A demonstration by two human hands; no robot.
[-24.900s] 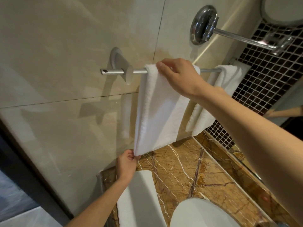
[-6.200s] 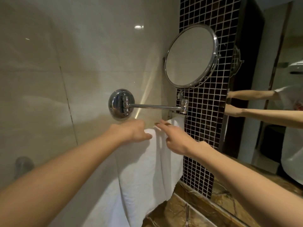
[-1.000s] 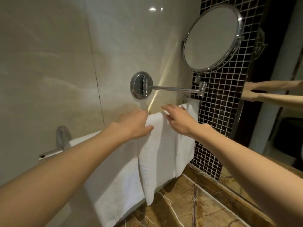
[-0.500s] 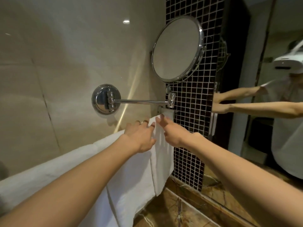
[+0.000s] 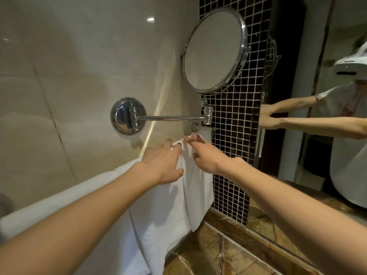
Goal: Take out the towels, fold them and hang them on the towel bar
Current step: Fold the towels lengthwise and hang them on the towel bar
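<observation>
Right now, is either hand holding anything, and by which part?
Nothing gripped. Left hand rests on the middle towel, right hand touches the end towel with straight fingers, both at top fold.

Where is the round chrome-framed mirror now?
In the head view, the round chrome-framed mirror is upper right of centre, in front of the dark mosaic tile strip, above the white folded towel.

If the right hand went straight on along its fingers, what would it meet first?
Probably the white towel, whose top fold sits right at the right hand's fingertips; the beige wall lies just behind. Depth is unclear.
</observation>
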